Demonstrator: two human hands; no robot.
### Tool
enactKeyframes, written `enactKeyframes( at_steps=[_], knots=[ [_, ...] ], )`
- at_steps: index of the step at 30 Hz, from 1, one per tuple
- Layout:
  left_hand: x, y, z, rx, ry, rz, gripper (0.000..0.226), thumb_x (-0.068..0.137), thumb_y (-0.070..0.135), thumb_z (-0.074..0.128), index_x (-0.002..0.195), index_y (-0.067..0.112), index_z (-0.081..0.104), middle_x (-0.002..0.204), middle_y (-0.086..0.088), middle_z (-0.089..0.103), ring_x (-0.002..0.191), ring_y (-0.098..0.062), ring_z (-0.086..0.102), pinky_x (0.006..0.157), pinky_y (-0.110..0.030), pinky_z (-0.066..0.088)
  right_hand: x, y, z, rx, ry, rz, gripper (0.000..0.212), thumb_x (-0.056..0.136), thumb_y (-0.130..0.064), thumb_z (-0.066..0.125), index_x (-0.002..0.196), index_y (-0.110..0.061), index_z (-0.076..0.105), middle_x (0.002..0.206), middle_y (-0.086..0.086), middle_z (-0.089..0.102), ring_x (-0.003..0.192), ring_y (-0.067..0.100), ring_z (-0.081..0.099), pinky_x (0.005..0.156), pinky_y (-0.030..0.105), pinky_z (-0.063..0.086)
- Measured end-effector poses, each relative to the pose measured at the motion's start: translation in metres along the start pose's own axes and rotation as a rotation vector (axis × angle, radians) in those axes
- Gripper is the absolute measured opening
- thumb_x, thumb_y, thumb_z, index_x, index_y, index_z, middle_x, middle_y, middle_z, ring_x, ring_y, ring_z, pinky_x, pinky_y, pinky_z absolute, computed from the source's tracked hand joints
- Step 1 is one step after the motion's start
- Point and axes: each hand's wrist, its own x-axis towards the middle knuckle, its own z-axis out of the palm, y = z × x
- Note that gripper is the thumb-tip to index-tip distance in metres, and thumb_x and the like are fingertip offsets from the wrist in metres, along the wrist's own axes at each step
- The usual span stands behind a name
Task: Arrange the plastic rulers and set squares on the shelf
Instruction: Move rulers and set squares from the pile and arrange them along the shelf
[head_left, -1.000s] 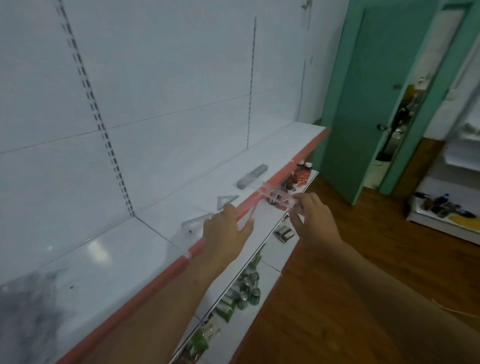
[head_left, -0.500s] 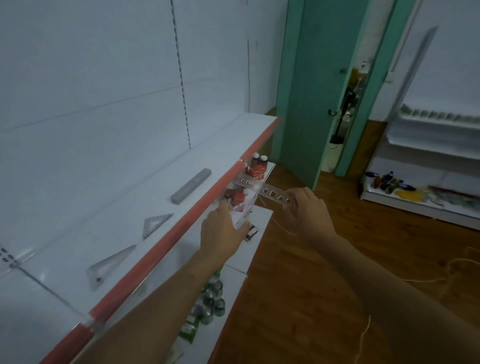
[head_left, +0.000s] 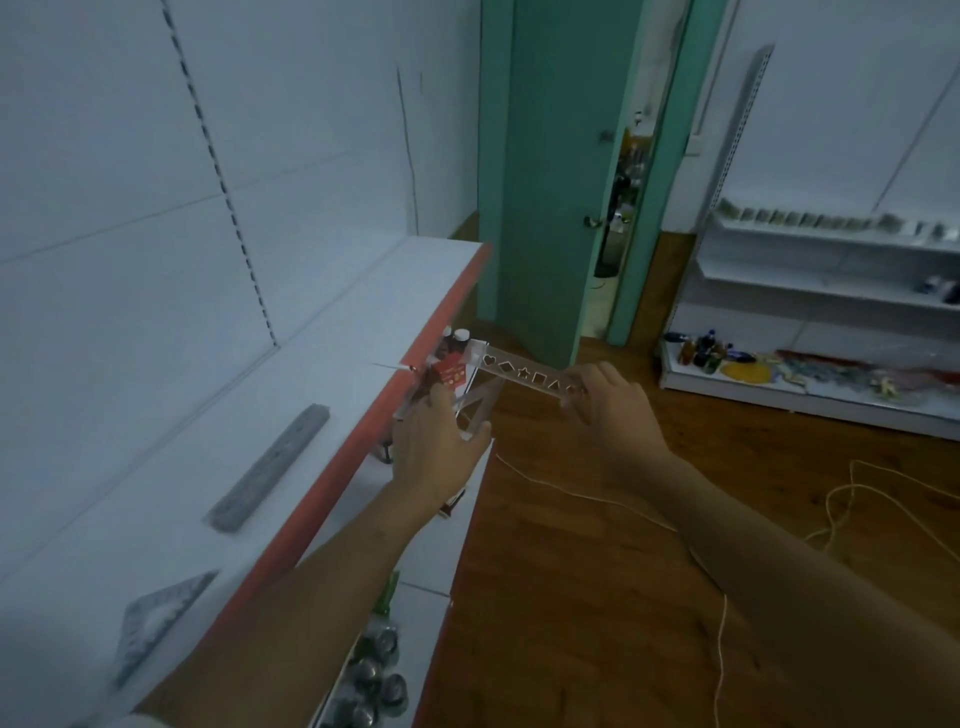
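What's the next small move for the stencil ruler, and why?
Probably carry the clear stencil ruler left over the red shelf edge and lay it past the grey ruler. The right hand pinches its near end off the shelf; the left hand holds a clear set square.

Clear stencil ruler (head_left: 524, 373) held level off the shelf (head_left: 332, 395), clear set square (head_left: 475, 410) beneath, grey ruler (head_left: 270, 470) and 1 set square (head_left: 156, 618) flat on shelf

clear glossy plastic ruler (head_left: 524, 371); smooth white shelf (head_left: 218, 447) with matt red edge; polished wooden floor (head_left: 597, 597).
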Motion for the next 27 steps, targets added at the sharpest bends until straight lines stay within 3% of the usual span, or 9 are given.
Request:
enactKeyframes(
  at_steps=[4, 12, 16, 23, 27],
  knots=[
    [0.037, 0.014, 0.029, 0.056, -0.011, -0.003, 0.05, 0.087, 0.051, 0.06, 0.123, 0.018, 0.046, 0.119, -0.001, 0.055, 0.112, -0.02, 0.053, 0.095, -0.04, 0.049, 0.034, 0.036, 0.013, 0.013, 0.002, 0.0, 0.034, 0.096, -0.034, 0.048, 0.128, -0.024, 0.049, 0.118, -0.008, 0.052, 0.098, 0.006, 0.049, 0.084, 0.022, 0.033],
    [0.117, 0.04, 0.078, 0.112, 0.109, -0.105, 0.046, 0.086, 0.055, 0.058, 0.119, 0.023, 0.048, 0.118, 0.004, 0.056, 0.113, -0.017, 0.051, 0.099, -0.038, 0.037, 0.127, 0.104, 0.035, 0.129, 0.007, -0.099, 0.031, 0.094, -0.032, 0.051, 0.125, -0.026, 0.052, 0.113, -0.01, 0.051, 0.094, 0.007, 0.049, 0.084, 0.023, 0.039],
    [0.146, 0.048, 0.084, 0.095, 0.177, -0.205, 0.045, 0.086, 0.056, 0.057, 0.114, 0.021, 0.052, 0.114, 0.002, 0.06, 0.109, -0.02, 0.055, 0.1, -0.05, 0.042, 0.174, 0.117, 0.048, 0.189, -0.015, -0.186, 0.031, 0.094, -0.03, 0.052, 0.125, -0.024, 0.053, 0.114, -0.008, 0.052, 0.093, 0.005, 0.047, 0.088, 0.026, 0.042],
    [0.147, 0.017, 0.069, 0.206, 0.265, -0.389, 0.044, 0.089, 0.052, 0.053, 0.116, 0.017, 0.052, 0.111, -0.001, 0.06, 0.101, -0.021, 0.055, 0.091, -0.042, 0.044, 0.211, 0.078, 0.086, 0.303, -0.065, -0.352, 0.031, 0.095, -0.033, 0.054, 0.124, -0.022, 0.056, 0.119, -0.004, 0.056, 0.103, 0.011, 0.054, 0.094, 0.035, 0.048],
    [0.133, -0.024, 0.046, 0.215, 0.343, -0.499, 0.05, 0.086, 0.055, 0.055, 0.121, 0.019, 0.053, 0.115, -0.002, 0.063, 0.107, -0.023, 0.056, 0.092, -0.043, 0.046, 0.223, 0.028, 0.112, 0.361, -0.1, -0.508, 0.03, 0.095, -0.03, 0.053, 0.122, -0.017, 0.058, 0.12, 0.001, 0.06, 0.106, 0.017, 0.058, 0.094, 0.032, 0.046]
  ],
)
